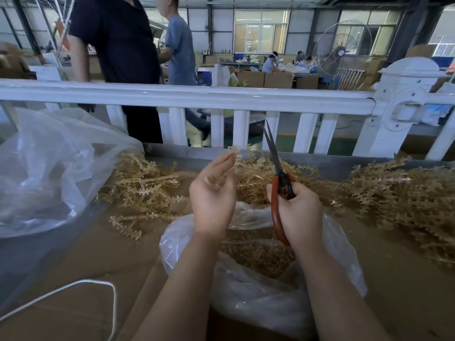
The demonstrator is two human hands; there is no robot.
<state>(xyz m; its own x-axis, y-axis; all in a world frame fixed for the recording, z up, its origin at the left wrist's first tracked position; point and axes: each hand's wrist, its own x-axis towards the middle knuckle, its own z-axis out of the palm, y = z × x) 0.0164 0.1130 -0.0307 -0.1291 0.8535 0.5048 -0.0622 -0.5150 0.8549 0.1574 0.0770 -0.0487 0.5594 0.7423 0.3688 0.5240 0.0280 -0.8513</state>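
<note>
Sprue strip [237, 151] pinched at fingertips of our left hand [213, 193], raised above bag [344, 267] — right hand [299, 212] clenched round scissors [277, 168], blades up beside it. We should snip close to stem — let pieces drop in bag.

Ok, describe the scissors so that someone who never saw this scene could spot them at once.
Below the long white railing, a table holds heaps of tan plastic sprigs. Near its centre the right hand grips the scissors, dark blades pointing up. Their orange-red handles stand out from all the tan around.
</note>
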